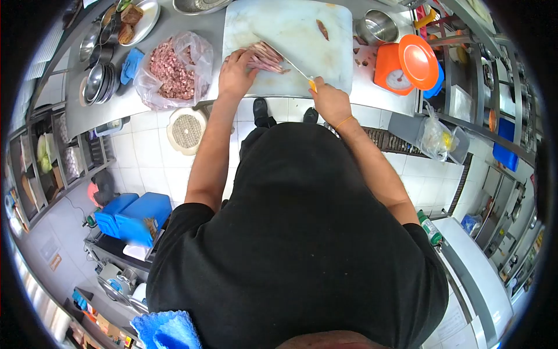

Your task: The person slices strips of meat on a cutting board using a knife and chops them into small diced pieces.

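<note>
On the white cutting board (pixel 290 23) lies a bunch of long pinkish meat strips (pixel 266 58), side by side. My left hand (pixel 236 74) rests on their left end with its fingers closed over them. My right hand (pixel 332 103) grips the yellow handle of a kitchen knife (pixel 290 63). The blade points up and left, lying along the right side of the strips; whether its edge touches them I cannot tell. A small brown scrap (pixel 322 29) is near the board's upper right. Left of the board, a clear plastic bag (pixel 200 64) holds diced pink meat (pixel 172 71).
An orange kitchen scale (pixel 390 70) and a steel pot (pixel 378 28) stand right of the board. Stacked metal bowls (pixel 100 84), a blue cloth (pixel 131 65) and a plate (pixel 150 22) with brown pieces are at the left. A plastic stool (pixel 186 131) stands below the counter.
</note>
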A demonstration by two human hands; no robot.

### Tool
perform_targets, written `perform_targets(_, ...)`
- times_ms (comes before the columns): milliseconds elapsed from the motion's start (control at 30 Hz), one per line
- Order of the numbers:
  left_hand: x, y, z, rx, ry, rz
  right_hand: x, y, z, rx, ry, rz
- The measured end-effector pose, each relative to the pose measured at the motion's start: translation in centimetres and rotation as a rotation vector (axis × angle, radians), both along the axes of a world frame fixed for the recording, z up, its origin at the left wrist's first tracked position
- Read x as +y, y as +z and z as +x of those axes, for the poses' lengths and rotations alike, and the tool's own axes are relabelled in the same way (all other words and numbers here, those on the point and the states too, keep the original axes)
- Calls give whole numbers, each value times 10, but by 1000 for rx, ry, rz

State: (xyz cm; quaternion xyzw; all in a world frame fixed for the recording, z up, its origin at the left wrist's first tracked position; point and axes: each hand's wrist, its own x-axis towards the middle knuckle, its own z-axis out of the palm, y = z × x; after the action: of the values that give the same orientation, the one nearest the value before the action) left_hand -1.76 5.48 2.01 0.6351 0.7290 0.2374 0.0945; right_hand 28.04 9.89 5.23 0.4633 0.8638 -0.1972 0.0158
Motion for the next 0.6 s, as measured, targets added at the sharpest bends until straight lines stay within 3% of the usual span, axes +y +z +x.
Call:
perform_targets(400,64,40,26,-26,-159,142,-13,15,63,76,-336,-90)
perform_targets(600,156,13,83,39,-386,42,-31,5,96,171,-449,-76)
